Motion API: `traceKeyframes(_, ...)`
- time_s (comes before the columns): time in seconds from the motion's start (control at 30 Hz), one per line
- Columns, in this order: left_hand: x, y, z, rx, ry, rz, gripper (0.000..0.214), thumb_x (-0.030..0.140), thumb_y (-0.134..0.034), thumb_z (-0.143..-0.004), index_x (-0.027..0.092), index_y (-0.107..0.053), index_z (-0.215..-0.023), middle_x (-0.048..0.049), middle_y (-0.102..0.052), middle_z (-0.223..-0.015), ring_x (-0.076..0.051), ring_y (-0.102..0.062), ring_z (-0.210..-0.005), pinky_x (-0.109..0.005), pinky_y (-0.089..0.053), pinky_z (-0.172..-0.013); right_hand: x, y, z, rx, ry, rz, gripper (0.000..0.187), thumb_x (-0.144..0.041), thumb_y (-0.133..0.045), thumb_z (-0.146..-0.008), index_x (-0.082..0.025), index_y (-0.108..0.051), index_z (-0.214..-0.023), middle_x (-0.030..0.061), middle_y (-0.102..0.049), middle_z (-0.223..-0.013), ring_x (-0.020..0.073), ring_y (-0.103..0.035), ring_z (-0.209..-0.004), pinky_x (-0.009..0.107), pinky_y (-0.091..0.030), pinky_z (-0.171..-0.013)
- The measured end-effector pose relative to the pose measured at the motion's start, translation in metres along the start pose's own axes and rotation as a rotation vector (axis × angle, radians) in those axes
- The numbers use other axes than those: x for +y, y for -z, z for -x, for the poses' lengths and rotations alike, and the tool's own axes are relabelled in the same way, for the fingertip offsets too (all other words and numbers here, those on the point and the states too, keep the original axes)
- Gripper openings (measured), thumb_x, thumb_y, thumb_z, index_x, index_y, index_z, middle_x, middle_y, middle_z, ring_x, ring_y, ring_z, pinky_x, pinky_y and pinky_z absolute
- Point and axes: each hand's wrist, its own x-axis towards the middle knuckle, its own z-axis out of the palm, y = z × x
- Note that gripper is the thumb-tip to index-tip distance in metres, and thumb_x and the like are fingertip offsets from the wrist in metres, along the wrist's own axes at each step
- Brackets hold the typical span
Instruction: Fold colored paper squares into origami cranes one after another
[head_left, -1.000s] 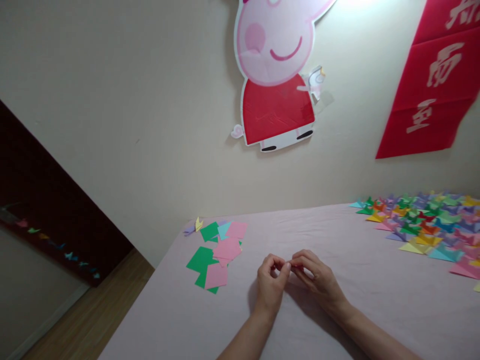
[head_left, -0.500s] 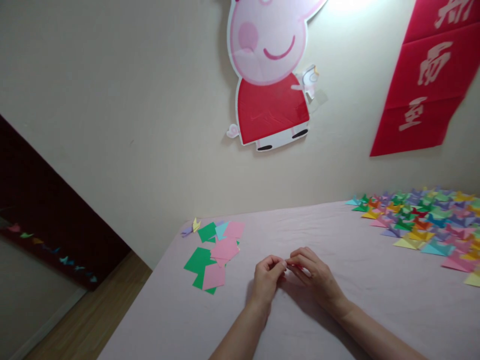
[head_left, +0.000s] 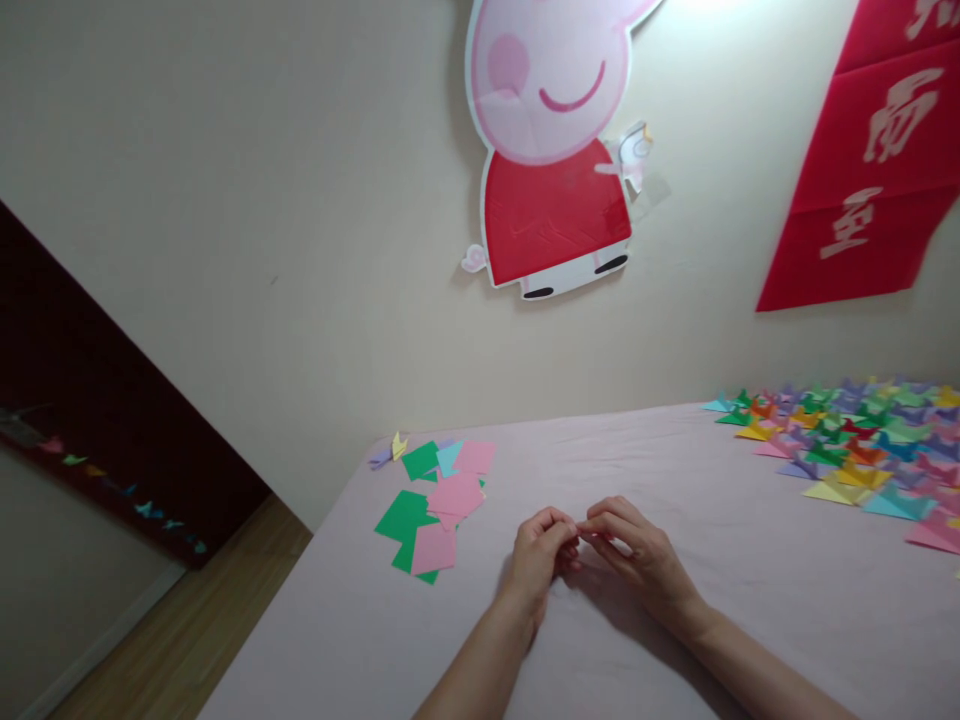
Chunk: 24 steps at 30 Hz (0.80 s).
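My left hand (head_left: 541, 555) and my right hand (head_left: 634, 545) meet fingertip to fingertip over the pale pink cloth (head_left: 360, 640). Both are closed in a pinch. What sits between the fingertips is tiny and mostly covered by them; I cannot make it out. Left of my hands lie flat paper squares, among them a pink square (head_left: 434, 549), a green square (head_left: 403, 515) and a light blue piece (head_left: 450, 459), several of them overlapping.
At the far right stand rows of many-coloured folded paper figures (head_left: 862, 450). A yellow folded piece (head_left: 399, 447) and a purple folded piece (head_left: 380, 458) lie at the far left corner. Behind rises a wall with a pig cutout (head_left: 556, 215) and a red banner (head_left: 862, 180).
The whole view has shifted slightly, so the wall decorations and papers appear further right. My hands stay pinched together, with only small finger movement; the reddish sliver between them shows less.
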Motion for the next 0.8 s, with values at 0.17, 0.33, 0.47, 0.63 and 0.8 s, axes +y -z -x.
traceKeyframes(0.17, -0.001, 0.002, -0.002, -0.033, 0.001, -0.024, 0.024, 0.037, -0.065, -0.06, 0.017, -0.057, -0.07, 0.0014, -0.053, -0.061, -0.01, -0.046, -0.054, -0.022, -0.04, -0.052, 0.0, 0.001, 0.0, -0.047, -0.162, -0.148, 0.022, -0.034, -0.055, -0.095, -0.023, -0.068, -0.082, 0.0029, -0.064, -0.077, 0.0183, -0.061, -0.074, 0.028, -0.049, -0.067)
traceKeyframes(0.33, -0.005, 0.002, -0.002, -0.02, -0.077, -0.105, 0.025, 0.037, -0.065, -0.065, 0.018, -0.058, -0.078, 0.0032, -0.054, -0.062, -0.009, -0.045, -0.047, -0.022, -0.035, -0.047, 0.002, 0.001, 0.0, -0.044, -0.361, -0.234, 0.027, -0.043, -0.06, -0.09, -0.022, -0.068, -0.075, 0.0011, -0.061, -0.072, 0.0179, -0.059, -0.069, 0.029, -0.048, -0.067)
traceKeyframes(0.47, -0.007, 0.001, 0.001, 0.029, -0.252, -0.236, 0.019, 0.032, -0.07, -0.07, 0.018, -0.061, -0.08, 0.0011, -0.059, -0.071, -0.012, -0.051, -0.06, -0.023, -0.039, -0.056, 0.003, 0.001, -0.001, -0.035, -0.432, -0.284, 0.026, -0.041, -0.063, -0.086, -0.02, -0.067, -0.072, 0.0004, -0.061, -0.071, 0.0175, -0.057, -0.068, 0.028, -0.046, -0.066)
traceKeyframes(0.63, -0.009, 0.001, 0.003, 0.074, -0.448, -0.473, 0.011, 0.027, -0.06, -0.082, 0.018, -0.062, -0.077, -0.0012, -0.062, -0.076, -0.016, -0.055, -0.071, -0.025, -0.041, -0.063, 0.004, 0.001, -0.002, -0.042, -0.483, -0.333, 0.026, -0.041, -0.064, -0.084, -0.019, -0.065, -0.069, -0.0004, -0.059, -0.07, 0.0167, -0.055, -0.067, 0.027, -0.044, -0.064)
traceKeyframes(0.8, -0.006, 0.001, 0.008, 0.075, -0.509, -0.58, 0.012, 0.026, -0.055, -0.088, 0.019, -0.061, -0.079, -0.0015, -0.061, -0.079, -0.016, -0.056, -0.074, -0.026, -0.042, -0.067, 0.002, 0.001, -0.004, -0.052, -0.532, -0.359, 0.029, -0.044, -0.064, -0.082, -0.019, -0.064, -0.068, -0.0004, -0.058, -0.068, 0.0158, -0.053, -0.065, 0.026, -0.043, -0.06)
